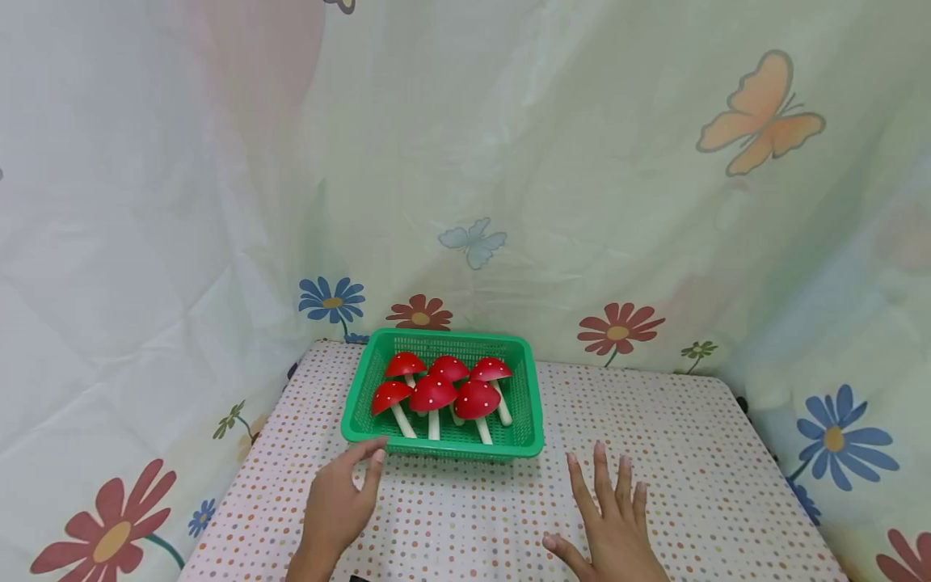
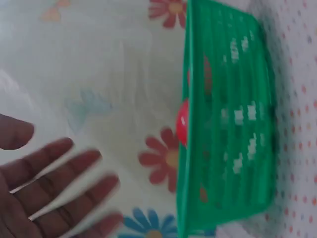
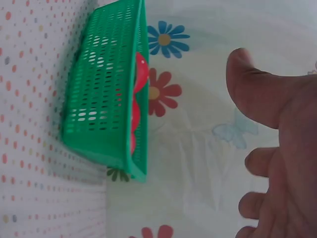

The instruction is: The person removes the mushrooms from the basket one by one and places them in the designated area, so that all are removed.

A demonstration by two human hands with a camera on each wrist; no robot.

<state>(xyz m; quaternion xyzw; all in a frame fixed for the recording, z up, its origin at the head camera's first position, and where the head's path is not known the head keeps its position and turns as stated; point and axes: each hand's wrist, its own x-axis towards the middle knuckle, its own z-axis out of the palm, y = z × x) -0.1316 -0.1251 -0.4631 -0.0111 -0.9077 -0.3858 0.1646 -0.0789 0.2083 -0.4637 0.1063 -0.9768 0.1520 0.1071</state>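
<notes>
A green plastic basket [image 1: 442, 447] with mesh walls stands at the back of the table. Inside it lie several toy mushrooms [image 1: 432, 392] with red, white-dotted caps and white stems. My left hand [image 1: 338, 501] is just in front of the basket's near left corner, holding nothing; in the left wrist view its fingers are spread and nearly straight. Whether it touches the rim I cannot tell. To the right and nearer, my right hand [image 1: 611, 525] hovers with its fingers spread, apart from the basket. In both wrist views the basket's wall partly hides the mushrooms.
The table [image 1: 655, 428] wears a white cover with coloured dots. A cloth backdrop [image 1: 553, 202] printed with flowers and butterflies rises behind and along both sides. A small dark object [image 1: 358, 579] shows at the bottom edge, beside the left wrist.
</notes>
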